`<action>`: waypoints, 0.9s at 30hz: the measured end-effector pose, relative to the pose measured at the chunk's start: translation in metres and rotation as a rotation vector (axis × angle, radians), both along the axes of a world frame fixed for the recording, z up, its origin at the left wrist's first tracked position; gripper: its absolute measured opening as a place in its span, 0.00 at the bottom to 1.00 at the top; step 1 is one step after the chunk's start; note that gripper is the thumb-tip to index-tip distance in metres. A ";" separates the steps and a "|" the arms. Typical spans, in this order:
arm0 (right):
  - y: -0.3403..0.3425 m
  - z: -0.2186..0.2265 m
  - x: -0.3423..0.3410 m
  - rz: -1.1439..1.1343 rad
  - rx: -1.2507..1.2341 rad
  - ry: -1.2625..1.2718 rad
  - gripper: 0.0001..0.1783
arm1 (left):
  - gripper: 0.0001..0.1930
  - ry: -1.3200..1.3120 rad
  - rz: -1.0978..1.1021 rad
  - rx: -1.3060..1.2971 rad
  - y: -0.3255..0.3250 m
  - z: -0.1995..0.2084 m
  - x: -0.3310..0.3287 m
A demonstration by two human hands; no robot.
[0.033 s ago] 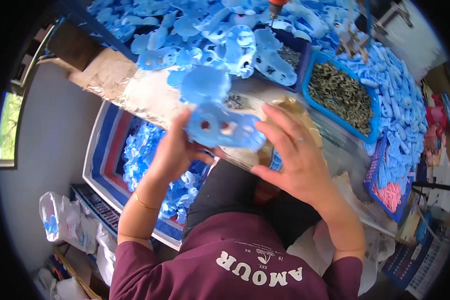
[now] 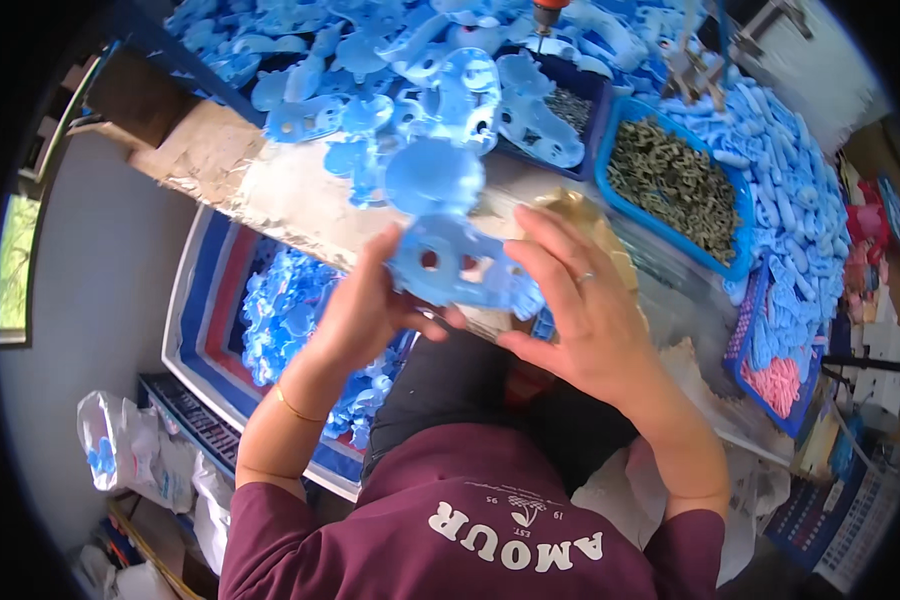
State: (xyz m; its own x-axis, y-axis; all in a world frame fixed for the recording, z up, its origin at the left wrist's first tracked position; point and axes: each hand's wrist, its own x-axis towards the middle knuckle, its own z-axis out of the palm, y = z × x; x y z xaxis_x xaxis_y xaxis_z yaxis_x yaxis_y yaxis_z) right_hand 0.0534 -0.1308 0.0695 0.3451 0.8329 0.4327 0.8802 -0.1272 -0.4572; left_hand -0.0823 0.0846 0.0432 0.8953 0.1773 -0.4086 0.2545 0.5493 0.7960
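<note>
Above the near edge of the worktable [image 2: 290,195], my left hand [image 2: 365,305] is closed on the left end of a light blue moulded plastic shell part [image 2: 455,265]. The part has round holes and a broad rounded lobe at its far side, slightly blurred. My right hand [image 2: 590,310] is at the part's right end with thumb and fingers spread. Its fingertips overlap the end of the part; whether they press on it is unclear. Past the held part, more blue shell parts [image 2: 470,90] lie heaped on the table.
A blue basket [image 2: 602,165] of small dark metal pieces stands right of a dark bin [image 2: 595,125] with small metal bits. An orange-bodied screwdriver [image 2: 550,12] hangs above. A purple basket [image 2: 735,345] holds blue and pink pieces. Below left sits a striped container [image 2: 195,310] of blue parts.
The shell part and my left hand have shifted right, toward my right hand. My right hand has moved slightly left, so it overlaps the part's end more.
</note>
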 end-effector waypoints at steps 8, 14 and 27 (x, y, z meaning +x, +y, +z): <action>-0.082 -0.010 0.024 -0.199 -0.185 0.205 0.40 | 0.32 -0.251 -0.137 0.583 -0.041 -0.004 0.030; -0.081 -0.029 0.022 -0.197 -0.247 0.115 0.45 | 0.21 -0.378 -0.154 1.156 -0.048 -0.011 0.042; -0.094 -0.031 0.010 -0.306 -0.179 0.105 0.36 | 0.30 -0.658 -0.416 1.598 -0.086 -0.030 0.068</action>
